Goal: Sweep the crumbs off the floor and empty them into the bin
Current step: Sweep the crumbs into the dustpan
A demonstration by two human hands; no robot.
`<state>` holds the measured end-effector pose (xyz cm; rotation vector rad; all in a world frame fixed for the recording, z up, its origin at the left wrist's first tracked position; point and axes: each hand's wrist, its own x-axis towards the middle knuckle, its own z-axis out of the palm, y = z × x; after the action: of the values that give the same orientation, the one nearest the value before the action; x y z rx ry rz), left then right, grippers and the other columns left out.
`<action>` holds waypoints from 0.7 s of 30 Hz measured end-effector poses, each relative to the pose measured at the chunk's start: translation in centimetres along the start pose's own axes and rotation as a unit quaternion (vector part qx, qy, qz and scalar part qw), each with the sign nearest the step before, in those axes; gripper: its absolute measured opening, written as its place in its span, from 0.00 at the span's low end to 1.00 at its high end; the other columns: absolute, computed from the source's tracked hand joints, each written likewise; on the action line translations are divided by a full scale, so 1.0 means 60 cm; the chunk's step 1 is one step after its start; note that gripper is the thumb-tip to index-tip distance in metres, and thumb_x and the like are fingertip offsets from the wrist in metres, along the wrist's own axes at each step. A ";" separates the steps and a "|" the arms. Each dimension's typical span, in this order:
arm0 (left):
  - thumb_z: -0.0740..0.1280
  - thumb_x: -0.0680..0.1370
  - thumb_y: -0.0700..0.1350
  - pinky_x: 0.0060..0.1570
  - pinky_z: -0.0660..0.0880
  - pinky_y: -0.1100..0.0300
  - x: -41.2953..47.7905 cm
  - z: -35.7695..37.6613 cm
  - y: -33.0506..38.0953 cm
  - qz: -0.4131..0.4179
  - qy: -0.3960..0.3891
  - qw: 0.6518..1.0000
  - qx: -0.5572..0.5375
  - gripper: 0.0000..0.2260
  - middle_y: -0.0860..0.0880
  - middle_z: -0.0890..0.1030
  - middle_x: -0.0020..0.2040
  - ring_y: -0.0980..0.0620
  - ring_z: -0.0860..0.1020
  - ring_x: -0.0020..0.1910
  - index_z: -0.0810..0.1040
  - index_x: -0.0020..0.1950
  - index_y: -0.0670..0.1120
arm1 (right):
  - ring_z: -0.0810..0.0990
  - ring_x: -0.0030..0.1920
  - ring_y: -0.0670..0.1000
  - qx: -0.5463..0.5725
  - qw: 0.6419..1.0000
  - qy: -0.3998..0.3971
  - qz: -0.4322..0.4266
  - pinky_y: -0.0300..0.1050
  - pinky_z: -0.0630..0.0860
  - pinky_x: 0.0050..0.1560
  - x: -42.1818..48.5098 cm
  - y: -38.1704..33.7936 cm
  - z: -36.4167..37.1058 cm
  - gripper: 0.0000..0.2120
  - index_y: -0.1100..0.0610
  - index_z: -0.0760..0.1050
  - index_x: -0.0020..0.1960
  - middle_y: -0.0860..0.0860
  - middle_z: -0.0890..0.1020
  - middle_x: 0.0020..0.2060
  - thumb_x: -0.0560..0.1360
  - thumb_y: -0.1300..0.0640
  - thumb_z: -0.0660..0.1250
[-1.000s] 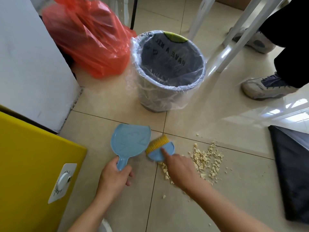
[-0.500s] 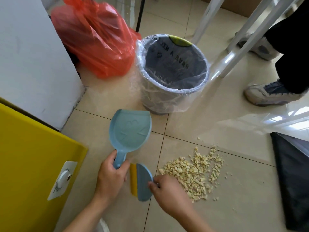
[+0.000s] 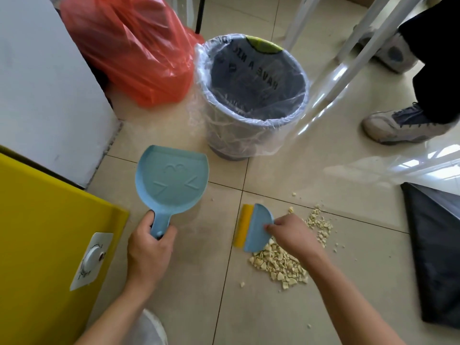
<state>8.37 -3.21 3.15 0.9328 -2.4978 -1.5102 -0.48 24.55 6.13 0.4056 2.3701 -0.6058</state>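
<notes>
1. Grip, left: the left hand [image 3: 149, 247] is clenched round the handle of the pale blue plastic dustpan [image 3: 171, 181].
2. Grip, right: the right hand [image 3: 291, 235] pinches the small half-round blue brush with yellow bristles [image 3: 254, 227] at its rounded back.
3. Location: the heap of pale yellow crumbs [image 3: 278, 266] lies on the beige tiled floor [image 3: 199, 282], touching the brush's near right edge and running on under the right hand.
4. Key relation: the brush sits between pan and heap. Its bristle strip runs near-to-far and faces left toward the pan, away from the crumbs.
5. The pan's open lip points away from us, toward the grey plastic-lined bin [image 3: 236, 138], not at the heap.
6. Judgement: we need the bristles on the heap's far right and the pan's lip turned rightward before sweeping. The right hand is nearer.
</notes>
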 end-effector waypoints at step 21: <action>0.69 0.74 0.41 0.27 0.61 0.57 -0.036 0.029 -0.014 0.032 -0.087 0.993 0.071 0.13 0.55 0.68 0.30 0.53 0.62 0.28 0.66 0.39 0.50 | 0.67 0.22 0.43 0.181 0.981 -0.064 0.020 0.39 0.62 0.27 -0.112 0.115 0.075 0.15 0.51 0.78 0.35 0.44 0.70 0.21 0.79 0.47 0.66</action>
<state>9.88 -0.97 2.06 0.7596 -2.7595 -1.4712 9.78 27.20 5.32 0.5523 2.1229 -1.0195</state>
